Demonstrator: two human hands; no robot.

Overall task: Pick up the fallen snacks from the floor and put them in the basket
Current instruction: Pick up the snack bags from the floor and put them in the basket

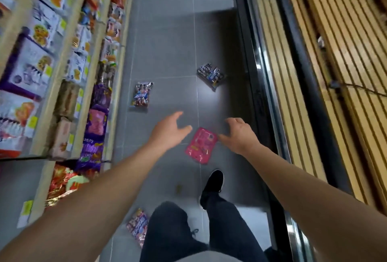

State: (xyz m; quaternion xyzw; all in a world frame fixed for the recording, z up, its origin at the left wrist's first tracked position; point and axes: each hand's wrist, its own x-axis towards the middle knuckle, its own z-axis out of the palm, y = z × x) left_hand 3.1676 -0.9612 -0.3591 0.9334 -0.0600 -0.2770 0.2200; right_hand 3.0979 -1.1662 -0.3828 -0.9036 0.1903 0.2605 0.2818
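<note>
Grey shop floor (167,56), pink snack packet (201,145) lying between left hand (167,132) and right hand (240,134), both spread, empty. Reaching step; next, probably lower and pinch packet. Basket unseen.

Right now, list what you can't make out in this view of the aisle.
- Basket: nowhere in the head view, so its place is unknown.
- Snack packet by the knee: partly hidden by the leg.
- Print on the pink packet and the two far packets: too blurred to read.
- Shelf boxes: smeared by motion.
- Whether the right hand touches the pink packet: unclear.
</note>
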